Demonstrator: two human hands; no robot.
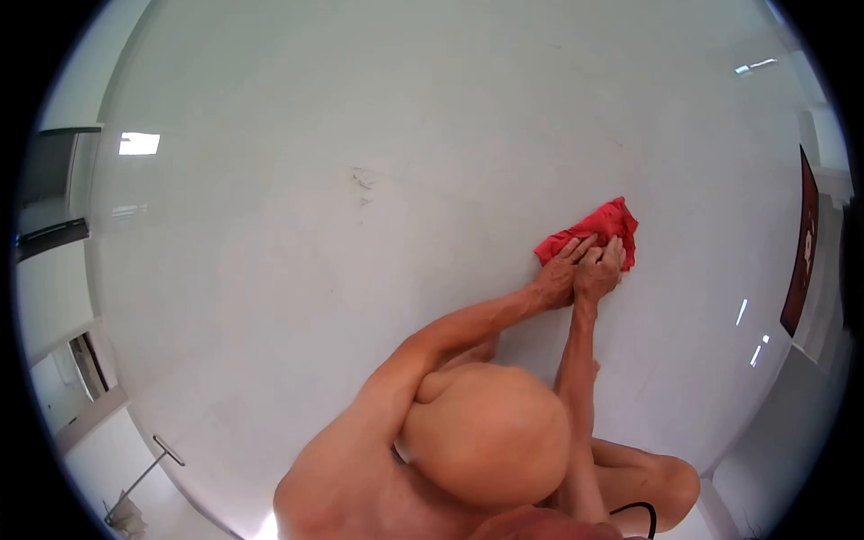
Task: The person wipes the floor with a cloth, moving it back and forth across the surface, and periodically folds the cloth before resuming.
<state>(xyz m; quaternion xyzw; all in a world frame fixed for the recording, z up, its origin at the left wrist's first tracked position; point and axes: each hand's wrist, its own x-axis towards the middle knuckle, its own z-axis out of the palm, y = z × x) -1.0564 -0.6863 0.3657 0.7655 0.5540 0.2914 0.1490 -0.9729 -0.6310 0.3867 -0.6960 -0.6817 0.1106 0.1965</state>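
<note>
Both hands meet on a red cloth (605,225) lying bunched on the glossy white floor (270,297), well out in front of the crouched person's knee (490,432). The left hand (556,277) presses down with fingers stretched flat over the cloth's near edge; the right hand (601,268) is curled, gripping a fold just beside it. With weight leaning far forward on so slick a surface, the cloth could skid and the person tip. Faint scuff marks (364,180) lie well apart.
</note>
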